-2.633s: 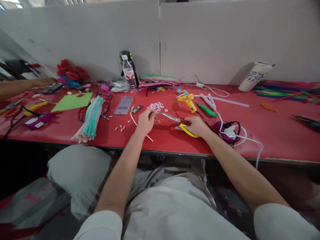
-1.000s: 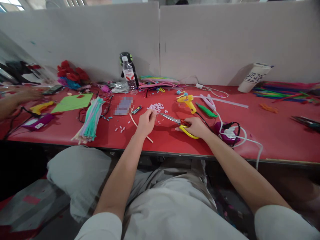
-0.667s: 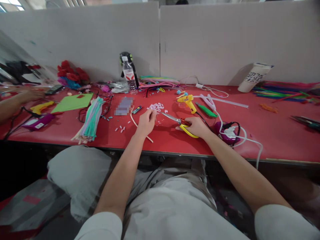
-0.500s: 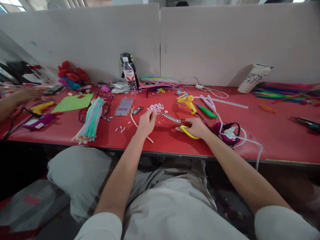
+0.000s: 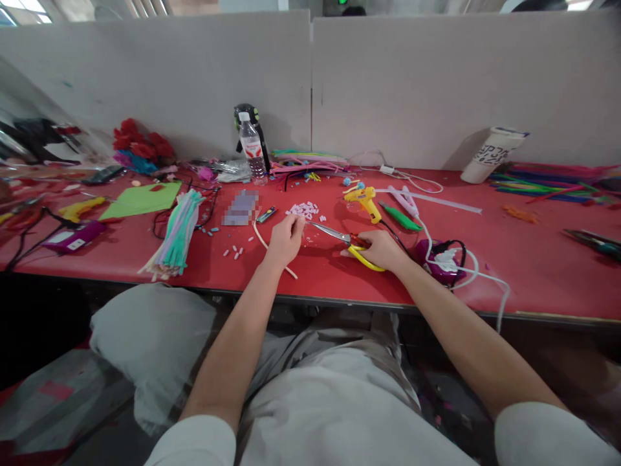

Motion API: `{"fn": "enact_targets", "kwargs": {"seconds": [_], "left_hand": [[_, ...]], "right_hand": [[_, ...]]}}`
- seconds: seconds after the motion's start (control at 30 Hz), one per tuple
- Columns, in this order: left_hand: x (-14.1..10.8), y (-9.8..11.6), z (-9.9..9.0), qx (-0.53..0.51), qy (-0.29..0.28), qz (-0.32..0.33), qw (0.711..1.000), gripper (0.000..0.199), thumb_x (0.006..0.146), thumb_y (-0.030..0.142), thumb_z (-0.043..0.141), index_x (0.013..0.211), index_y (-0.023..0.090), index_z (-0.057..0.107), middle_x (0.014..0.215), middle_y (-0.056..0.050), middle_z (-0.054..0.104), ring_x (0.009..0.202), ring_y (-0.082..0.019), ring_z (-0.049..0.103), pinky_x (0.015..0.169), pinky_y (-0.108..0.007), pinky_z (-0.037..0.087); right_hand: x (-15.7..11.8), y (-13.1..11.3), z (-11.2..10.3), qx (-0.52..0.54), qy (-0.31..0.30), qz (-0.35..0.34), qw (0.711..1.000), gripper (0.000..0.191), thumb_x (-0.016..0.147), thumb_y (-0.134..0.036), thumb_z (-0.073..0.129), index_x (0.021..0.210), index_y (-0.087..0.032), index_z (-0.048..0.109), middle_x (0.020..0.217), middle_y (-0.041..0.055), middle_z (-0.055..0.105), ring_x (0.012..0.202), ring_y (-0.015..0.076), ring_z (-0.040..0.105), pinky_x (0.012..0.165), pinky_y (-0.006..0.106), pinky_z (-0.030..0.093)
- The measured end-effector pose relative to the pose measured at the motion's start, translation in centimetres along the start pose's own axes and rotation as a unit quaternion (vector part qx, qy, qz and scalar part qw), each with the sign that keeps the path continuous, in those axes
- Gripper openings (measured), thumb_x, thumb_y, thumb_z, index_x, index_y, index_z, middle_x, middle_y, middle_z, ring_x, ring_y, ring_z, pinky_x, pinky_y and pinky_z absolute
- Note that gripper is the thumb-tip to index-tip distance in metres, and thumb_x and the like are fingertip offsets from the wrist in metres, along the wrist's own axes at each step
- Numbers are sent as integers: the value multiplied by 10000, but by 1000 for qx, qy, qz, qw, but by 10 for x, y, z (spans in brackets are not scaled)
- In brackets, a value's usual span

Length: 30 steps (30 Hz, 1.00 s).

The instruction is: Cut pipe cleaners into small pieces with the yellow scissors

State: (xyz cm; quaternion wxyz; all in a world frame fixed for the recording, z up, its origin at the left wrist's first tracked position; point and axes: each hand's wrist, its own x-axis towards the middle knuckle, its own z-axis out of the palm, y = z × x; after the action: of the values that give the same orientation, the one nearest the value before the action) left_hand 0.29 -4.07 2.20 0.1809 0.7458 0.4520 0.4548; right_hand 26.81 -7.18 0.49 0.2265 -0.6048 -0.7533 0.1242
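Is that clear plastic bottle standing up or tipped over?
Upright: the bottle stands on the red table, its white cap at the top.

Craft workshop: scissors [image 5: 346,237], glue gun [image 5: 367,202] (and pipe cleaners [image 5: 179,232]) around one red worktable [image 5: 320,275].

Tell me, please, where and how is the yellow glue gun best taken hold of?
Probably grip the yellow glue gun by its handle, coming from the near right: the handle slants toward the right hand, while the nozzle points left.

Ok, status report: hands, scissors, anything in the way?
Right hand gripping scissors, pointed toward left hand. Left hand closed in a pinch; anything held too small to tell. Pink pieces heaped just beyond. Yellow glue gun beyond scissors, not touching.
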Motion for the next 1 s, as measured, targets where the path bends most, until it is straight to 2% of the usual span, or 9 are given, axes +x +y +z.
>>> {"fn": "enact_targets", "kwargs": {"seconds": [0.73, 1.0], "left_hand": [[0, -1, 1, 9, -4, 3, 1000, 413, 997, 492, 363, 739, 200, 499, 652, -17, 582, 608, -144, 546, 607, -288, 394], [0, 0, 1, 5, -3, -2, 1000, 428, 991, 518, 355, 745, 202, 508, 650, -20, 594, 603, -145, 546, 614, -285, 388]], "right_hand": [[-2, -3, -4, 18, -2, -21, 1000, 598, 686, -752, 629, 579, -196, 437, 536, -29, 421, 535, 101, 335, 520, 280, 214], [-2, -4, -3, 9, 4, -4, 1000, 614, 674, -789, 601, 584, -197, 462, 546, -17, 436, 537, 109, 339, 513, 282, 214]]}}
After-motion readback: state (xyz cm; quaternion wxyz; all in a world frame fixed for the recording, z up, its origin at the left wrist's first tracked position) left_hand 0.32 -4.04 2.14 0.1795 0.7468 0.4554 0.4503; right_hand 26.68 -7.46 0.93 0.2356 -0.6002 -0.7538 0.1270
